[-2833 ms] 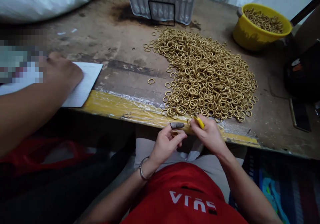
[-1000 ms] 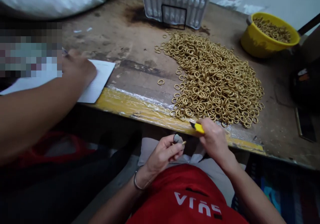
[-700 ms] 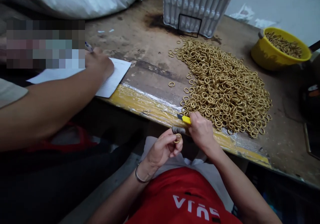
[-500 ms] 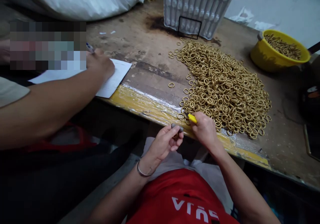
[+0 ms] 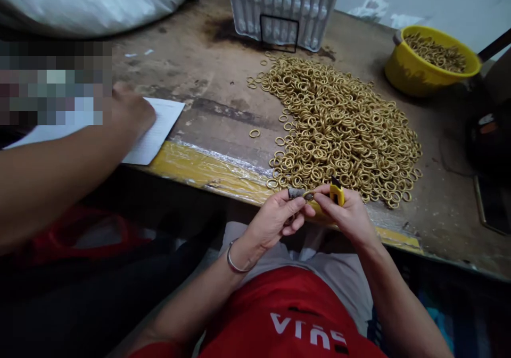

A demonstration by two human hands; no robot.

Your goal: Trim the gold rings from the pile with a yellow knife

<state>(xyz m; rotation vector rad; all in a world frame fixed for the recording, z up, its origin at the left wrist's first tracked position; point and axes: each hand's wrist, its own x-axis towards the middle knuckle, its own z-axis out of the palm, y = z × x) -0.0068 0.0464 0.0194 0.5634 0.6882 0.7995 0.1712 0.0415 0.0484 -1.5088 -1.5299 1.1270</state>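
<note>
My left hand (image 5: 279, 214) is closed at the table's front edge, pinching a gold-coloured ring (image 5: 307, 195) between thumb and a finger with a grey wrap (image 5: 295, 192) on its tip. More may sit in the curled fingers; I cannot tell. My right hand (image 5: 349, 211) is closed around a small yellow utility knife (image 5: 337, 194), its dark blade pointing up. The right thumb and fingertip also meet the ring from the right. Just beyond both hands spreads a big pile of gold-coloured rings (image 5: 331, 118).
A yellow tub (image 5: 419, 76) of rings stands at the back right. Behind the pile is a clear air-cushion pack (image 5: 279, 7) near a black wire frame (image 5: 261, 33). A white sack (image 5: 99, 1) lies at the back left. A co-worker's arm (image 5: 80, 140) rests over paper (image 5: 163, 118).
My right hand has come from the pile's edge to my left hand, and both now meet at a ring. The knife has turned blade-up. The view has shifted slightly right.
</note>
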